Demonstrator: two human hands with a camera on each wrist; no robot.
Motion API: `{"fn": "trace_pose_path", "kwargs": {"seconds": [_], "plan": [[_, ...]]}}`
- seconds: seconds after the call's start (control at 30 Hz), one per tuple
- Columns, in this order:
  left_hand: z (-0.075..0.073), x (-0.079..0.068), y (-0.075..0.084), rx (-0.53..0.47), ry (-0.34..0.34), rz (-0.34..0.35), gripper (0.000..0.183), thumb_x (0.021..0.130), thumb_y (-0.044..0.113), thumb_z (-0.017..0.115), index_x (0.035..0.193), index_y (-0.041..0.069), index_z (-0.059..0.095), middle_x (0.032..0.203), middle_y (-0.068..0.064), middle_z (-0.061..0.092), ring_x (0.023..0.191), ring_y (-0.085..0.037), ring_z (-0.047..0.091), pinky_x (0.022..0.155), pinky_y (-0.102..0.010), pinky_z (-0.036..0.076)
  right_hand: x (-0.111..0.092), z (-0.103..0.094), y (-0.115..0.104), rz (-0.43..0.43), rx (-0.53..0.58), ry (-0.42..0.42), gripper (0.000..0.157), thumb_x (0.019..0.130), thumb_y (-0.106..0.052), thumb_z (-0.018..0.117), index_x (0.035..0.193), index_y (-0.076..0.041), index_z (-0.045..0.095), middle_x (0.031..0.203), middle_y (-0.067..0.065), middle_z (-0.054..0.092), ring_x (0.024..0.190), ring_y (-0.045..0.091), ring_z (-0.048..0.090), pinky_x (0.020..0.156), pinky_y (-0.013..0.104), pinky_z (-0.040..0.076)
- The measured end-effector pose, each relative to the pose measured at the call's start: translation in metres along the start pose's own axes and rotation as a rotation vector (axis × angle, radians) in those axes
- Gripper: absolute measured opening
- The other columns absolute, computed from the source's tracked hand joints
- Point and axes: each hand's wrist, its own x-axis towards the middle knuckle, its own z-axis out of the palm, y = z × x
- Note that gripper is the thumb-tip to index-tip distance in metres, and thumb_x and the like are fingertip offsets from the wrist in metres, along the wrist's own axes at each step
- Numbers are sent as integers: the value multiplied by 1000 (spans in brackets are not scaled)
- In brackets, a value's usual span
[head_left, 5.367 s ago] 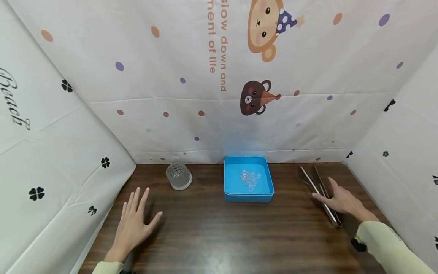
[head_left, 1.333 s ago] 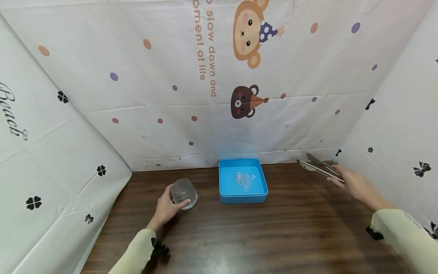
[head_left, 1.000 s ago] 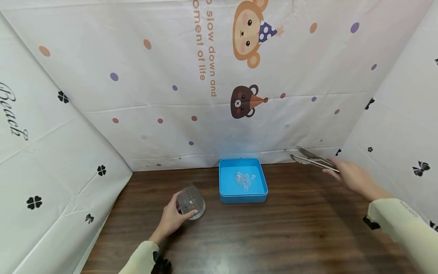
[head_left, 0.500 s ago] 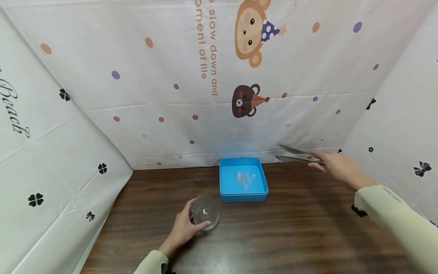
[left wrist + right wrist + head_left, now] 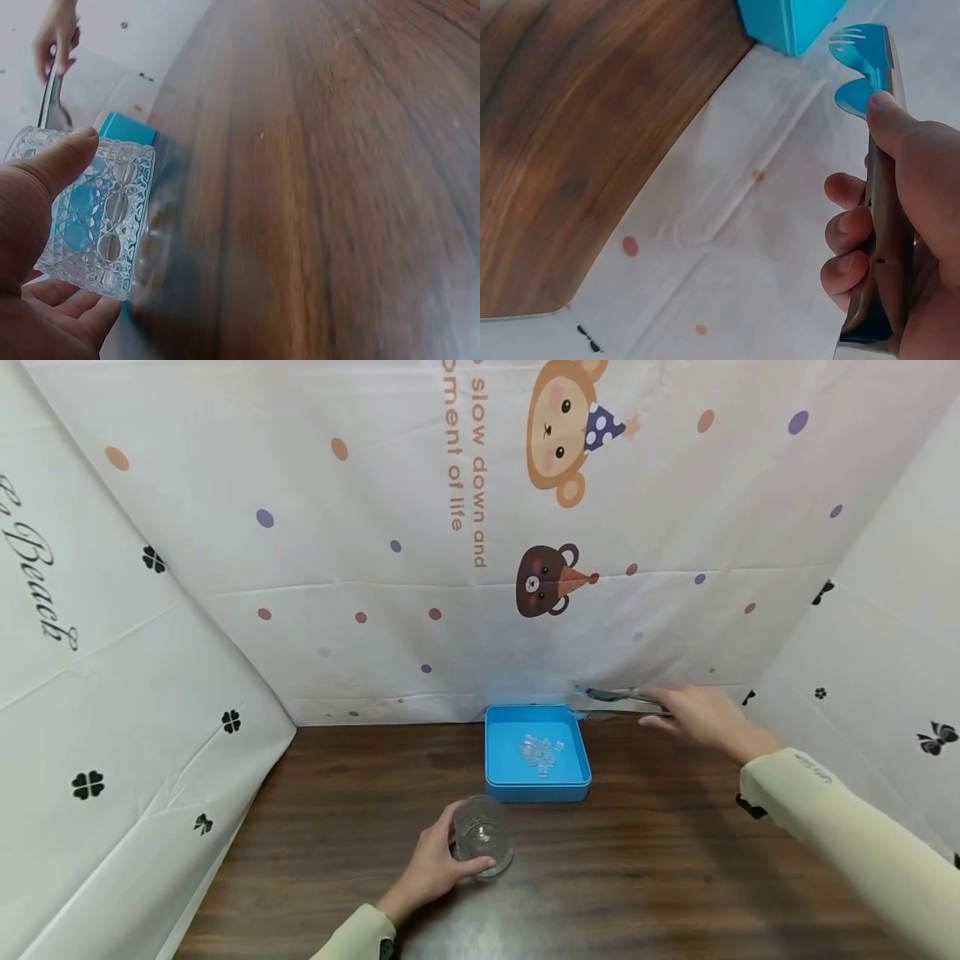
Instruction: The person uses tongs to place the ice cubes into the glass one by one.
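My left hand (image 5: 433,866) grips a clear, cut-patterned glass tumbler (image 5: 483,833), thumb on the near side. In the left wrist view the raised pattern of the glass (image 5: 112,214) shows, with fingers curled round it. My right hand (image 5: 703,720) holds a pair of metal serving tongs (image 5: 885,217), one end slotted like a fork and the other like a spoon. Their two arms stand apart, and the tips lie at the right rear of a blue square box (image 5: 537,793) in the head view. Inside that box is a small heap of clear cubes (image 5: 537,752).
Box and glass are over a dark brown wooden table (image 5: 600,877). A white printed cloth (image 5: 420,635) rises along the table's back edge and both sides, right behind the box.
From lying on the table, the tongs were picked up by my right hand and carried left toward the box. My left hand took hold of the glass and brought it right and nearer.
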Motion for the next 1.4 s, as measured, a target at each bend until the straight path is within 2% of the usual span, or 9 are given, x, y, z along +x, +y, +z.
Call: {"fn": "trace_pose_path", "kwargs": {"seconds": [0.13,0.33,0.5,0.77,1.0,1.2,1.4], "plan": [[8,1,5,-24,-39,5,89,80,37,90,151,12,42,135,-9,62,122,-26,63,100,-38,55,8,4,-10,-29,21,3,51,96,-38,74,135,-6,66,117,16,73,94,34,72,73,54,59],[18,3,9,-11,-67,28,88,81,37,90,151,14,42,135,-6,62,122,-23,63,100,-36,54,19,13,-21,-97,27,-17,47,93,-40,77,128,-8,70,107,8,74,86,26,70,70,50,59],[23,6,10,-12,-78,63,87,80,32,91,151,15,43,134,-6,62,120,-23,64,100,-36,55,25,17,-29,-132,35,-65,48,94,-43,75,124,-6,72,109,10,75,92,29,72,78,52,60],[27,9,11,-15,-76,79,87,79,33,92,150,16,44,134,-8,63,121,-25,64,99,-34,55,32,23,-42,-152,72,-131,44,92,-36,79,123,-4,74,109,11,76,91,28,73,79,52,60],[30,10,12,-11,-83,95,86,79,33,92,149,18,45,134,-5,63,119,-22,64,98,-33,56,34,32,-48,-173,67,-192,38,91,-37,79,118,-9,76,98,5,76,79,19,69,69,44,60],[32,12,12,-6,-81,92,86,78,34,92,149,18,46,133,-4,64,118,-20,64,97,-32,56,34,35,-51,-176,94,-218,34,90,-35,81,113,-11,78,82,-4,70,65,7,58,58,34,55],[32,14,13,-5,-87,84,86,79,35,92,149,19,46,134,-4,63,119,-21,64,97,-33,56,33,39,-54,-162,130,-255,39,89,-38,82,117,-10,78,90,-3,73,69,7,60,59,30,54]]}}
